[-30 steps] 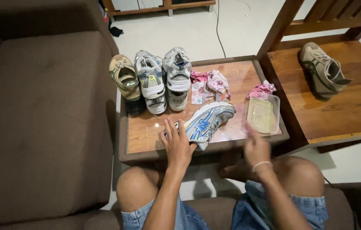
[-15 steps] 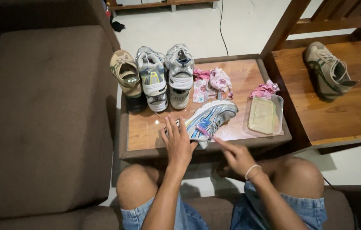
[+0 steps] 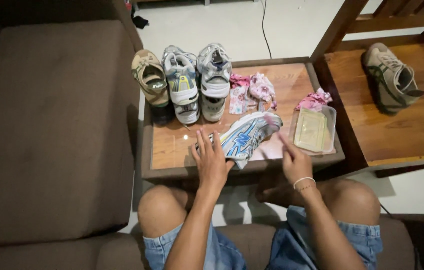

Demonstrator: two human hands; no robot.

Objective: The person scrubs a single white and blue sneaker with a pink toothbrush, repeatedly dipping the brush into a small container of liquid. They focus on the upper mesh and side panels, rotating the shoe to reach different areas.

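Note:
A silver sneaker with blue stripes (image 3: 246, 136) lies on its side at the front of a small wooden glass-topped table (image 3: 172, 145). My left hand (image 3: 212, 161) presses down on its heel end, fingers spread over it. My right hand (image 3: 294, 162) is just right of the shoe, near the table's front edge, with a finger stretched up. It seems to hold a thin pink brush (image 3: 272, 119) whose blurred tip is at the sneaker's toe.
Behind stand a tan shoe (image 3: 149, 80), a grey and yellow sneaker (image 3: 181, 82) and a white and grey sneaker (image 3: 213, 75). Pink floral cloths (image 3: 249, 92), a clear plastic container (image 3: 314, 131), a beige sneaker (image 3: 392, 75) on a wooden bench, brown sofa (image 3: 47, 125) at left.
My right hand went from beside the container to the sneaker's side with the pink tool, then back right, its tip now at the toe. The left hand has stayed on the heel.

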